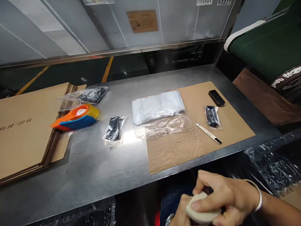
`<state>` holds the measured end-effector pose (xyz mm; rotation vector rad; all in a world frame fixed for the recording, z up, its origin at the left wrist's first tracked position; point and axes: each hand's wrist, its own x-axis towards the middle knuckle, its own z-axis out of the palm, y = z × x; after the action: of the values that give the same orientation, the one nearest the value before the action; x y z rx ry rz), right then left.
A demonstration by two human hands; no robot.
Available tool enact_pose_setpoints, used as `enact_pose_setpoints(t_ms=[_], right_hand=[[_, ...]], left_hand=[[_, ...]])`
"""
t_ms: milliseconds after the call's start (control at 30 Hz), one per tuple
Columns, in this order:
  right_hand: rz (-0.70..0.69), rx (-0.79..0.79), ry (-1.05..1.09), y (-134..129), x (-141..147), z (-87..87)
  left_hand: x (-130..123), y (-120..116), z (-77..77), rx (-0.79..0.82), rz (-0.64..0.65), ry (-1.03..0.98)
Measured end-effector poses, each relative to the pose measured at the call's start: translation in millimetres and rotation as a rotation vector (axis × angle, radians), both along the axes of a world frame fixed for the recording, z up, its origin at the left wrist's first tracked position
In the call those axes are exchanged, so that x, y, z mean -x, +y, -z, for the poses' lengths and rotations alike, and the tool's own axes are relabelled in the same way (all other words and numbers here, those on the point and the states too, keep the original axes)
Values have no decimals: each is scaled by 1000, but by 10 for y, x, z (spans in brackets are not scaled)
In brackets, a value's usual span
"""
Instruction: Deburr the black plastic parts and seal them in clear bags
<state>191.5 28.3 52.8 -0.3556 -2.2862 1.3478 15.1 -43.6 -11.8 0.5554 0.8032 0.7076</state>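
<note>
hands are held together below the near edge of a steel workbench [113, 173], toward the lower right of view. the right forearm [279, 205] is extended inward from the lower right corner, a pale band [259, 196] being worn at the wrist. the right hand [224, 196] is curled over a rounded cream-coloured object [203, 217], with one finger bent into an arch and another digit, apparently the thumb, laid across the object's top. the left hand [181, 212] is partly cut off by the bottom of view and is pressed around the object's left side. the object is thus pinched between both hands, clear of the bench.

on the bench, the left part of a cardboard sheet [171, 156] is overlapped by a stack of plastic bags [157, 106]. a craft knife [207, 133] is laid toward the sheet's right, near a bagged black case [212, 116] and a bare black case [216, 98]. at the left, a tape dispenser [78, 121] is placed beside stacked flat cartons [18, 140].
</note>
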Motion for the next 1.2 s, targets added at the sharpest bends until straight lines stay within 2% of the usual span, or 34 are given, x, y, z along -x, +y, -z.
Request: enact_pose_setpoints(t_ms=[67,133,200,267,400,533,633,767,833,933,1067,1200], right_hand=[[71,73,-67,60,-81,53],[162,114,-125,102,-180,111],[239,103,-125,106,-230,150],[271,39,-94,67,-205,163],[242,-217,-154,-33,-6,147],[190,-403,-261,-8,201,122],[116,-427,-265,38,224,105],[103,-313,-313,38,14,138],[153,-263,-347,46,-114,196],[307,-256,-403,108,-217,320],[494,-306,-432,266,-188,527],[621,-403,-464,462,-122,830]], left_hand=[[-21,-1,47,-93,-2,-50],[-45,26,87,-78,-93,-158],[-68,83,107,72,-198,-287],[-85,153,98,224,-222,-381],[-106,227,24,393,-203,-433],[-156,152,2,504,-131,-303],[-174,75,32,471,-107,-240],[-119,72,38,501,-121,-273],[-80,119,9,495,-197,-283],[-34,208,-38,443,-306,-329],[15,291,-43,423,-335,-380],[79,328,-37,387,-415,-387]])
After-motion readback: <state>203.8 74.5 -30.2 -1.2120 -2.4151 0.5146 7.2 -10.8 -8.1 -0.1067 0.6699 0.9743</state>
